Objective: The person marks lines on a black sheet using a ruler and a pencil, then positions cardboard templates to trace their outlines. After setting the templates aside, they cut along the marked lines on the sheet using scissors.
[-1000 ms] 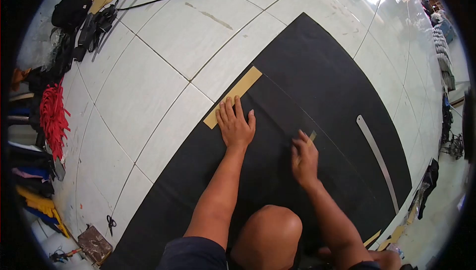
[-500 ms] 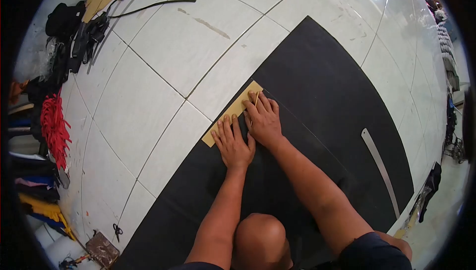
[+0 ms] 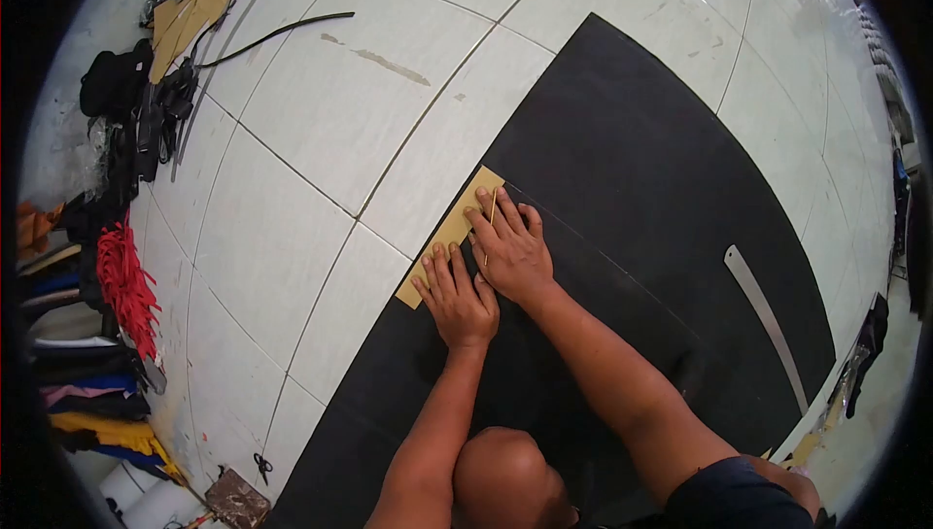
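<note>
A tan cardboard strip (image 3: 454,229) lies along the straight edge of a large black sheet of material (image 3: 641,131) on the floor. My left hand (image 3: 459,306) rests flat on the strip's nearer half, fingers spread. Over its farther end, my right hand (image 3: 517,252) presses with its fingertips and keeps a thin yellowish pencil-like stick (image 3: 493,206) between its fingers. A faint pale line runs across the sheet from near the strip's far end toward the lower right.
A metal ruler (image 3: 763,320) lies on the sheet at right. Small black scissors (image 3: 262,468) are on the tiled floor (image 3: 292,179) at lower left. Red strips (image 3: 126,281), folded cloths and black straps crowd the left side. My knee (image 3: 505,476) is at the sheet's near side.
The view has shifted slightly. Both hands stay on the cardboard strip, with the strip and stick in much the same place on the sheet.
</note>
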Demonstrator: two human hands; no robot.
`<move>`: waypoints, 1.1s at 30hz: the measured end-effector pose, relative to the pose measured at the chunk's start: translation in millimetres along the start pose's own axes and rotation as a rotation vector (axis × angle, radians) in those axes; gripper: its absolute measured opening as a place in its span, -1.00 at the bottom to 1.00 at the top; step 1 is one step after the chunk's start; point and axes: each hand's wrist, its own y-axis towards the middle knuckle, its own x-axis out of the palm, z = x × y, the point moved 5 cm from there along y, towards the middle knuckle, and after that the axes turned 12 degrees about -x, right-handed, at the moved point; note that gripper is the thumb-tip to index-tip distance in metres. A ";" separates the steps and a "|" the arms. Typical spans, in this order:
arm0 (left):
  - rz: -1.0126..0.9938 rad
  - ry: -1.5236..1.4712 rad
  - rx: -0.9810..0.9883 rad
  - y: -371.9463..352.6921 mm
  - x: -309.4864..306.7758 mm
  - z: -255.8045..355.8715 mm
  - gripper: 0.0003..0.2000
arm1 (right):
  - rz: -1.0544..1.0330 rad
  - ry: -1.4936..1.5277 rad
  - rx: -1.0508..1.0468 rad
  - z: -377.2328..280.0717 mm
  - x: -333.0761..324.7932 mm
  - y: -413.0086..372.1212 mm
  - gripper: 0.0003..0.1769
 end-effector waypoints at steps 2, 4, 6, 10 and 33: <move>-0.001 -0.006 -0.001 0.1 -0.8 0.8 -0.42 | -0.002 0.015 -0.003 1.0 -0.7 -0.6 -0.57; -0.014 -0.004 0.006 -0.1 -0.9 0.7 -0.42 | -0.004 0.019 -0.003 1.3 -1.1 -0.9 -0.57; -0.027 0.000 0.011 -0.7 -0.9 0.6 -0.41 | 0.002 0.021 -0.002 1.4 -1.6 -1.3 -0.56; -0.032 0.010 0.013 -0.1 0.3 0.2 -0.39 | 0.013 0.028 -0.001 2.1 -2.0 -1.4 -0.53; -0.042 0.003 0.009 -0.8 3.9 -0.7 -0.38 | 0.017 0.006 0.000 2.2 0.1 -1.9 -0.53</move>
